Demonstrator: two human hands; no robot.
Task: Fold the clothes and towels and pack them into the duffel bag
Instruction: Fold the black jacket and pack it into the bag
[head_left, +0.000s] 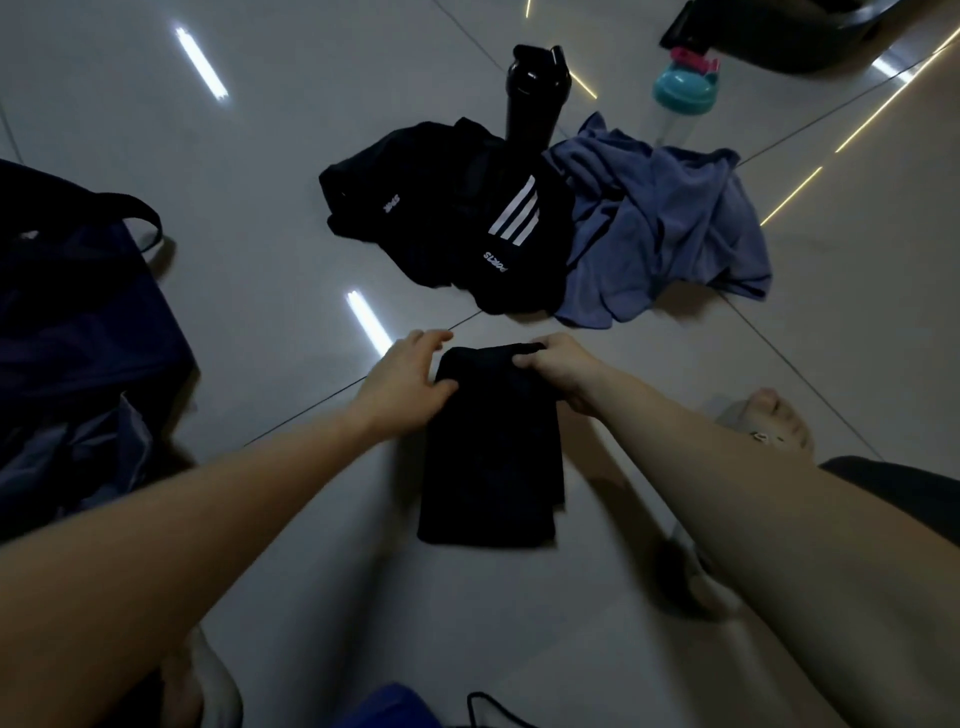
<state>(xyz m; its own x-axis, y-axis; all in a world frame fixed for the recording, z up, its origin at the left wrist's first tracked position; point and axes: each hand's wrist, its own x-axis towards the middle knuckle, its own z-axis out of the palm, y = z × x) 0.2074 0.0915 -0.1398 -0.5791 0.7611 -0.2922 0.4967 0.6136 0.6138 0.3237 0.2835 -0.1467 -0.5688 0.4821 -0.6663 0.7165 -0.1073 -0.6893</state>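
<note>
A black cloth (491, 457) lies folded into a narrow strip on the tiled floor in front of me. My left hand (405, 384) pinches its far left corner with thumb and fingers. My right hand (558, 366) grips the far right corner, fingers curled over the edge. Beyond it lies a crumpled black garment with white stripes (457, 223), and a crumpled blue towel (665, 223) touches its right side. The dark navy duffel bag (78, 332) stands open at the left.
A black bottle (535, 93) stands behind the black garment. A bottle with a teal lid (683, 93) stands further right. A dark object (779, 31) sits at the top right. My bare foot (774, 421) rests at the right.
</note>
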